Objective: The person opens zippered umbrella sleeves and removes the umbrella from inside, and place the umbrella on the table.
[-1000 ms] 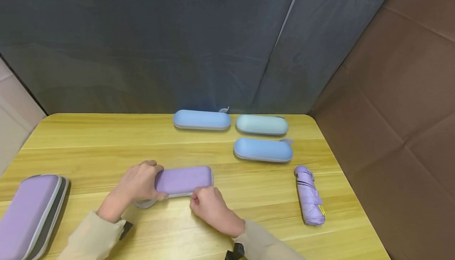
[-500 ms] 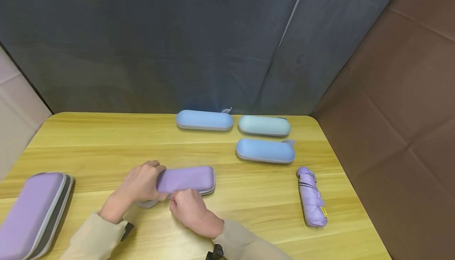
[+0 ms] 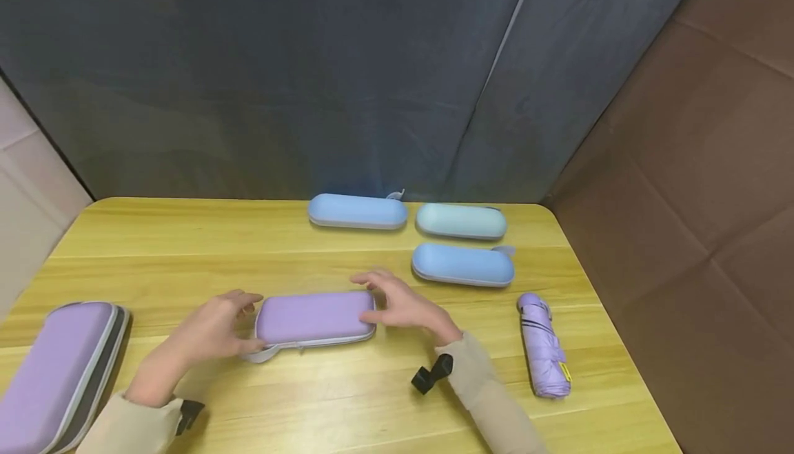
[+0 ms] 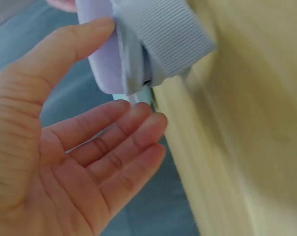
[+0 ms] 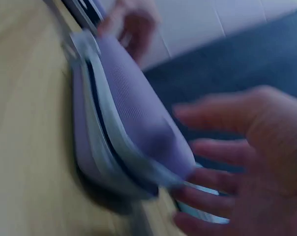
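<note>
A small purple zip case [image 3: 316, 317] lies on the wooden table, with a grey strap loop [image 3: 263, 355] at its left end. Around that end my left hand [image 3: 207, 326] is spread; its thumb tip lies at the case's edge by the strap, and in the left wrist view the other fingers [image 4: 124, 142] are apart from the case. At the other end is my right hand [image 3: 403, 302], thumb over the corner and fingers loosely bent. Blur in the right wrist view hides whether its fingers [image 5: 212, 182] touch the case.
Two blue cases [image 3: 358, 211] [image 3: 462, 264] and a mint case [image 3: 462, 221] lie toward the back. A folded purple umbrella [image 3: 544, 347] is at the right, a larger purple zip case [image 3: 58, 378] at the left. A dark curtain [image 3: 267, 82] stands behind the table [image 3: 347, 413].
My right fist slid left along the case's front edge, then moved to its right end and opened. My left hand loosened and drew back left. The case shifted slightly left.
</note>
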Demonstrator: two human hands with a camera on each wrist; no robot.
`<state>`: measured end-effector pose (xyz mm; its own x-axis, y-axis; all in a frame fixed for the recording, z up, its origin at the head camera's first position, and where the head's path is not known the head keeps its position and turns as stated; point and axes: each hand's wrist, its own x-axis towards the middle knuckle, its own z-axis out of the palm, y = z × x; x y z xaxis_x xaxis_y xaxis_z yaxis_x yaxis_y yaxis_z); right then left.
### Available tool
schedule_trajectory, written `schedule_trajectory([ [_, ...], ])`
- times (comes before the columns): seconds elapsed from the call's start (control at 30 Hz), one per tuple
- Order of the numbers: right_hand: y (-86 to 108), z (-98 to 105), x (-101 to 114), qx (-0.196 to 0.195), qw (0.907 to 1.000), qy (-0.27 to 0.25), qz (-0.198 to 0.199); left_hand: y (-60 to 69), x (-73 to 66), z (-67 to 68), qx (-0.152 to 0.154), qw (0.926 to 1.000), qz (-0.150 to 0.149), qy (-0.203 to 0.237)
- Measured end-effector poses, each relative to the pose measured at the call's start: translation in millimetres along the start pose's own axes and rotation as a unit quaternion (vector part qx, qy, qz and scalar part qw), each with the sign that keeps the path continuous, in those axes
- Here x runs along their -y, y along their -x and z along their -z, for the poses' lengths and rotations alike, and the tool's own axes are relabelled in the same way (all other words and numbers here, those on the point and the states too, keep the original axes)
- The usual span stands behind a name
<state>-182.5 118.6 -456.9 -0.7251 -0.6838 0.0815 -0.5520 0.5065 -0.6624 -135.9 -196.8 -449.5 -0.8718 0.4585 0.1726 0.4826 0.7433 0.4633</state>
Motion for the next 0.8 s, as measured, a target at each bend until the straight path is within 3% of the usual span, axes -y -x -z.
schedule_trajectory([
  [0.1,3.4,6.4,-15.0,0.089,0.9930,-0.077,-0.012,1.8,4.0,-3.8,-0.011,0.9993,-0.007,0.036],
  [0.2,5.2,7.1,-21.9,0.119,0.9838,-0.132,-0.026,2.3,6.5,-7.2,-0.018,0.9972,-0.013,0.072],
  [0.43,5.6,4.8,-33.6,0.105,0.9755,-0.190,-0.036,2.6,9.7,-11.7,-0.013,0.9921,0.002,0.124],
  [0.8,8.1,-5.2,-35.4,0.068,0.9584,-0.275,-0.032,1.0,16.3,-19.0,-0.034,0.9850,-0.024,0.167],
])
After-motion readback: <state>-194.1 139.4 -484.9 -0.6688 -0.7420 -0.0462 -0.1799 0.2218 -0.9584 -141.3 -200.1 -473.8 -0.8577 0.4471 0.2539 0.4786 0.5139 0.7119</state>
